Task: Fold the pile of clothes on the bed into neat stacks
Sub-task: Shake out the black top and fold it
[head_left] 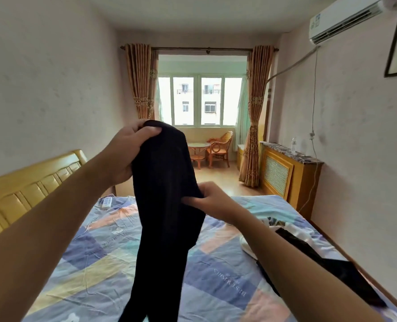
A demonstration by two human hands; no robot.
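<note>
A long black garment (167,205) hangs in the air above the bed (216,275), its lower end dropping out of view at the bottom. My left hand (127,149) grips its top end, raised high. My right hand (213,202) pinches the garment's right edge lower down, fingers curled into the cloth. To the right on the bed lies a small pile of clothes (292,231), with white and patterned pieces and a black piece (327,263) partly hidden behind my right forearm.
The bed has a patchwork sheet and a yellow headboard (30,184) at the left. A white remote (107,202) with a cord lies near the headboard. A wooden radiator cabinet (290,173) stands against the right wall; wicker chairs and a table (206,152) stand by the window.
</note>
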